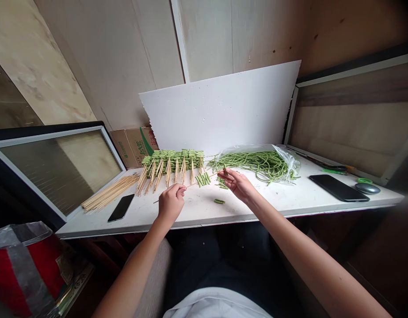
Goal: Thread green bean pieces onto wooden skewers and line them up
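A bamboo skewer (199, 183) was held level, pinched in the fingers of the left hand (171, 204), its tip lined up with a bean piece (224, 169) gripped narrowly by the right hand (233, 183).

White board (220, 110) leans on paneled wall (207, 39) behind table (263, 205); cardboard box (132, 148) behind its left end; glass panel (59, 172) left, another (348, 119) right.

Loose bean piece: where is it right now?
In the head view, the bean piece lies on the white table, just below the right hand and right of the left hand holding a skewer.
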### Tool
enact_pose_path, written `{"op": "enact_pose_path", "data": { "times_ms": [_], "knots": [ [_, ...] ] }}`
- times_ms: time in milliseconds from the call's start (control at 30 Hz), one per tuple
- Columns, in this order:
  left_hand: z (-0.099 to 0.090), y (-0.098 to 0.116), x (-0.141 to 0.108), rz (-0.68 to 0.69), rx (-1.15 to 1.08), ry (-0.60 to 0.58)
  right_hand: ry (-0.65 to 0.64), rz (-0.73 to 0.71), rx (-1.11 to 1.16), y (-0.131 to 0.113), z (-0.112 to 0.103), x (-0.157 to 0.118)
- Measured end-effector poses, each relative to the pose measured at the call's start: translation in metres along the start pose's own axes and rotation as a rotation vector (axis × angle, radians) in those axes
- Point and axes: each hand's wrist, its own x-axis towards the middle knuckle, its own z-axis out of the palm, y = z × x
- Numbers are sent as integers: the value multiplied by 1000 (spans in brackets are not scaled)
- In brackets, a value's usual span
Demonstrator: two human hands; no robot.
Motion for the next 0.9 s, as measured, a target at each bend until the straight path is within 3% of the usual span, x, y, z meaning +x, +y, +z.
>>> {"op": "enact_pose_path", "data": {
  "times_ms": [333,500,900],
  "knots": [
    [3,2,-4,8,13,19,108,-97,-103,-6,9,-3],
    [5,3,-7,56,48,89,150,-119,-133,-4,11,-4],
    [6,6,-10,53,69,94,125,-155,-97,-2,21,-9]
  ]
}}
